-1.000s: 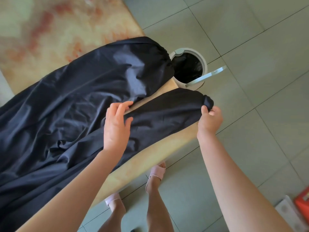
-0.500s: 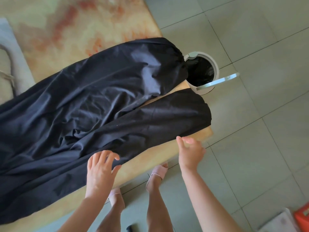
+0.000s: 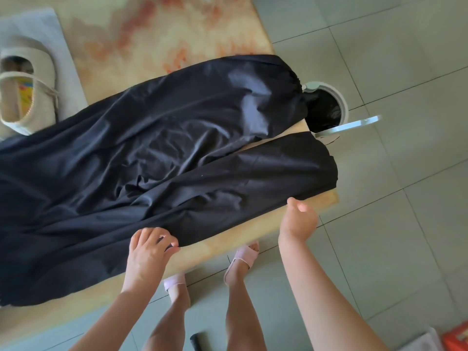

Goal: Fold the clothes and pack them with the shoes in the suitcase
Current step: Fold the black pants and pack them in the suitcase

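Note:
Black trousers point(image 3: 157, 158) lie spread across a table with a marbled yellow top point(image 3: 141, 31), both legs pointing right. My left hand point(image 3: 152, 247) pinches the near edge of the nearer leg at mid-length. Farther right, my right hand point(image 3: 301, 216) is at the same edge close to the hem, its thumb touching the cloth and its fingers loosely curled. A beige shoe point(image 3: 25, 97) sits at the far left on a pale folded cloth point(image 3: 40, 31). No suitcase is in view.
A round white bin point(image 3: 342, 102) with a black liner and raised lid stands on the tiled floor just past the table's right end. A red item point(image 3: 457, 338) and a white one point(image 3: 420, 343) lie at the bottom right. My feet in pink sandals stand under the table's near edge.
Both hands have left the nearer leg's top and hem and dropped to its near edge. The left hand now pinches that edge. The view has shifted, revealing the shoe.

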The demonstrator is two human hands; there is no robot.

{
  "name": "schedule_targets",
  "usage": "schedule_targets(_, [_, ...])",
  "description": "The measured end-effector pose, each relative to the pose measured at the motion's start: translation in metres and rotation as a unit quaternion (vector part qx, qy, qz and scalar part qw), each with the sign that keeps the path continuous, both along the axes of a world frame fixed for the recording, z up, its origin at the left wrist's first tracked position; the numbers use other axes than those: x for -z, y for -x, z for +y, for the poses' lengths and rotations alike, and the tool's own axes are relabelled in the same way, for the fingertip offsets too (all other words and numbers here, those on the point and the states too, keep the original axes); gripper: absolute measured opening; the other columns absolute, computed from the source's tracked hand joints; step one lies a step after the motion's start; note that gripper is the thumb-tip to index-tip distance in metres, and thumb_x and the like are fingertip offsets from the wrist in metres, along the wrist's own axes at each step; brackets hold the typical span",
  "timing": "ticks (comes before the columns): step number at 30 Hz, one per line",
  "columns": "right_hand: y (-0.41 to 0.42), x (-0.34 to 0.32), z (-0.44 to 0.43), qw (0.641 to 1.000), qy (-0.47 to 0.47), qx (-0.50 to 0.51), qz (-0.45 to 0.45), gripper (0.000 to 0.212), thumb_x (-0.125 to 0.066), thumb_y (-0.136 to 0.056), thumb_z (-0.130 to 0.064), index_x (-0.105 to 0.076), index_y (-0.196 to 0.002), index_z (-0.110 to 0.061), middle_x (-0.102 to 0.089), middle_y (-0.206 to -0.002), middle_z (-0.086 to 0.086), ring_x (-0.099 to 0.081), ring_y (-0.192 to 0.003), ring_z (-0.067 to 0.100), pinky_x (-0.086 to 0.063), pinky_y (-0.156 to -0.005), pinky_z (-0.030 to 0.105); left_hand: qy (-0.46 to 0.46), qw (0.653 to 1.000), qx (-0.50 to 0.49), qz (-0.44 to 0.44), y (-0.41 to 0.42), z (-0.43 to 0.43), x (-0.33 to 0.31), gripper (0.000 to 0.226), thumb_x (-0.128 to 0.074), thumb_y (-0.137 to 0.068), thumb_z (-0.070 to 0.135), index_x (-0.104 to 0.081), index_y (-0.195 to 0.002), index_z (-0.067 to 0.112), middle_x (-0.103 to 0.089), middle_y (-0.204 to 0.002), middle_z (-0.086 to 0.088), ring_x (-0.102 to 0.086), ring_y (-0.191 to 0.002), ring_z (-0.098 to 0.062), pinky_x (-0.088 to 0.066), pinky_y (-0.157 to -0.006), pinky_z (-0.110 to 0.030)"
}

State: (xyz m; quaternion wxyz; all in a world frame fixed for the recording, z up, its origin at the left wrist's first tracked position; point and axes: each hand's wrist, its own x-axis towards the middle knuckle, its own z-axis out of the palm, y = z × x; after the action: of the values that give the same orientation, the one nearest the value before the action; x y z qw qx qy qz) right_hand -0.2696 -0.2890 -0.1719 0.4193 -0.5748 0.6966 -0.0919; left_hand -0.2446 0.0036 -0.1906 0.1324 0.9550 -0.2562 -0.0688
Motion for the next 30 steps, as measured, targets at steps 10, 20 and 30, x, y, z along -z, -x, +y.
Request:
schedule_targets(10, [0.026, -0.005, -0.002, 0.986, 0.096, -0.087, 0.104, 0.023, -0.061, -0.079, -0.003, -0.064, -0.102, -0.004, -0.066, -0.101, 0.013, -0.060, -0.095, 0.034, -0.041, -0.072, 0.034, 0.098, 0.989, 0.035, 0.103, -0.006, 0.022, -0.010, 0.052, -0.030, -0.098, 0.051, -0.068, -0.085, 0.019, -0.056, -0.109, 0.007, -0.053, -0.099, -0.016, -0.040, -0.085, -0.019])
schedule_targets(20, [-0.015, 0.014, 0.022, 0.730, 0.108, -0.648, 0.186, 0.083, -0.032, -0.091, -0.067, 0.009, -0.152, -0.027, 0.017, -0.159, 0.005, 0.015, -0.146, 0.026, 0.000, -0.119, 0.047, -0.174, 0.975, -0.011, 0.138, -0.034, 0.023, 0.001, 0.080, -0.013, -0.084, 0.072, -0.016, -0.152, 0.028, -0.014, -0.158, -0.013, -0.016, -0.143, -0.038, -0.033, -0.092, -0.073])
schedule_targets(30, [-0.001, 0.013, -0.002, 0.706, 0.133, -0.652, 0.243, 0.101, -0.045, -0.080, -0.074, 0.006, -0.153, -0.027, 0.014, -0.160, 0.006, 0.008, -0.147, 0.029, -0.010, -0.116, 0.050, -0.132, 0.977, -0.096, 0.136, -0.041, 0.034, 0.000, 0.075, -0.020, -0.088, 0.064, -0.012, -0.152, 0.026, -0.011, -0.159, -0.012, -0.011, -0.145, -0.031, -0.035, -0.096, -0.067])
